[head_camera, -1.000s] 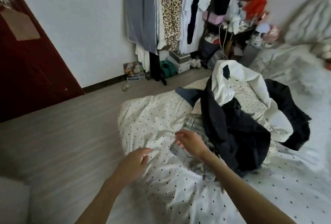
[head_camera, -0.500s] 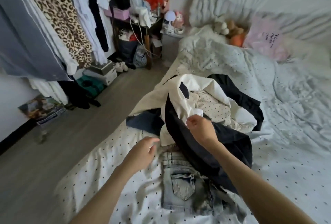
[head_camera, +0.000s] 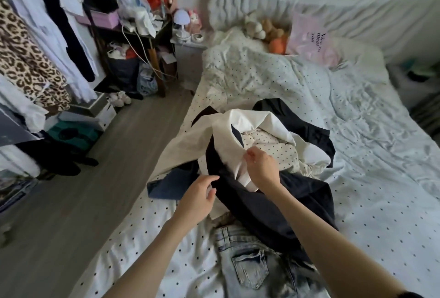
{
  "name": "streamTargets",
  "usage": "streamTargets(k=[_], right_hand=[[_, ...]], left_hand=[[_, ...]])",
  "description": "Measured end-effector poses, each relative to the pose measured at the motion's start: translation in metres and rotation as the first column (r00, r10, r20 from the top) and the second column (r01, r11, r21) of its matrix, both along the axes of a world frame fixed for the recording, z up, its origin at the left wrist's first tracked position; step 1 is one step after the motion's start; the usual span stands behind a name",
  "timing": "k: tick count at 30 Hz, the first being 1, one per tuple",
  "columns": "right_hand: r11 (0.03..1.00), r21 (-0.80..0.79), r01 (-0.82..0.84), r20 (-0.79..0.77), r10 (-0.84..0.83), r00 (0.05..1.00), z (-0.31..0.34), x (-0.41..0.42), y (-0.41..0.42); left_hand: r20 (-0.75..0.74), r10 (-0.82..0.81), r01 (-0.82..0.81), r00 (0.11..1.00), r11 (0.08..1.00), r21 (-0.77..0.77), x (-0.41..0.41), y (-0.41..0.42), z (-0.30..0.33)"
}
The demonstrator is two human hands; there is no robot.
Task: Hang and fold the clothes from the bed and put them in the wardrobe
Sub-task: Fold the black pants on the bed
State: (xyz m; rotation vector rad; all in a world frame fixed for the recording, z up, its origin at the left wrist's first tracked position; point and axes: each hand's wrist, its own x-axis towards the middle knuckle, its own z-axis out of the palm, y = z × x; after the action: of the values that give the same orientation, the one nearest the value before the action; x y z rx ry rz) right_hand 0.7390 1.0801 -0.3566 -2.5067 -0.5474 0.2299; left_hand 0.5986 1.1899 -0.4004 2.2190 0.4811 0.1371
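The white garment (head_camera: 240, 131) looks light, soft and limp, tangled with a dark garment (head_camera: 266, 202) in the pile at mid-bed (head_camera: 381, 178); an edge hold suits it. The right hand (head_camera: 263, 169) pinches its near edge. The left hand (head_camera: 197, 200), fingers loosely spread, holds nothing, touching the pile's left side.
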Motion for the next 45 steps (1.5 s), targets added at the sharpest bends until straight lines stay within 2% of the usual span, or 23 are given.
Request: streamTargets(k=[7,11,14,19,22,25,29,32,35,38,40,42,43,45], right_hand=[[0.969,0.246,-0.024,-0.005,0.026,1.000,0.059,0.039,-0.007],[0.897,0.441,0.030,-0.018,-0.024,1.000,0.106,0.069,-0.020],[0.835,0.545,0.073,0.016,-0.098,0.995,0.139,0.091,-0.039],[0.754,0.639,0.153,-0.053,-0.154,0.987,0.153,0.106,-0.066],[0.718,0.665,0.204,-0.104,-0.182,0.978,0.163,0.111,-0.085],[0.671,0.699,0.245,-0.136,-0.212,0.968,0.181,0.116,-0.105],[0.622,0.756,0.203,-0.078,-0.223,0.972,0.212,0.116,-0.134],[0.686,0.715,0.133,0.073,-0.263,0.962,0.230,0.117,-0.149],[0.773,0.630,0.073,0.238,-0.282,0.929,0.238,0.115,-0.162],[0.891,0.452,-0.034,0.369,-0.152,0.917,0.228,0.104,-0.178],[0.956,0.286,-0.062,0.384,-0.055,0.922,0.205,0.095,-0.193],[0.992,0.074,-0.102,0.257,0.080,0.963,0.171,0.084,-0.209],[0.990,-0.023,-0.142,0.122,0.144,0.982,0.154,0.077,-0.214],[0.960,-0.151,-0.235,-0.185,0.206,0.961,0.126,0.067,-0.220]], left_hand=[[0.067,-0.080,0.068,0.995,0.985,0.160,0.052,-0.020,0.030],[-0.136,-0.118,0.154,0.984,0.945,0.289,0.064,-0.034,0.034],[-0.230,-0.090,0.151,0.969,0.953,0.262,0.066,-0.036,0.039],[-0.041,-0.109,0.115,0.993,0.973,0.199,0.085,-0.053,0.070],[0.108,-0.054,0.025,0.993,0.968,0.251,0.101,-0.073,0.093],[0.167,0.017,-0.066,0.986,0.954,0.292,0.114,-0.078,0.112],[0.256,0.008,-0.088,0.967,0.949,0.303,0.133,-0.072,0.146],[0.257,-0.127,0.039,0.958,0.946,0.321,0.145,-0.078,0.160],[0.307,-0.205,0.135,0.929,0.963,0.234,0.154,-0.094,0.163],[0.339,-0.175,0.120,0.924,0.977,0.175,0.161,-0.102,0.159],[0.332,-0.141,0.094,0.932,0.983,0.155,0.161,-0.103,0.148],[0.321,-0.082,0.036,0.943,0.989,0.146,0.155,-0.104,0.132],[0.292,-0.084,0.035,0.953,0.985,0.171,0.153,-0.105,0.123],[0.148,-0.176,0.136,0.973,0.960,0.244,0.150,-0.107,0.107]])
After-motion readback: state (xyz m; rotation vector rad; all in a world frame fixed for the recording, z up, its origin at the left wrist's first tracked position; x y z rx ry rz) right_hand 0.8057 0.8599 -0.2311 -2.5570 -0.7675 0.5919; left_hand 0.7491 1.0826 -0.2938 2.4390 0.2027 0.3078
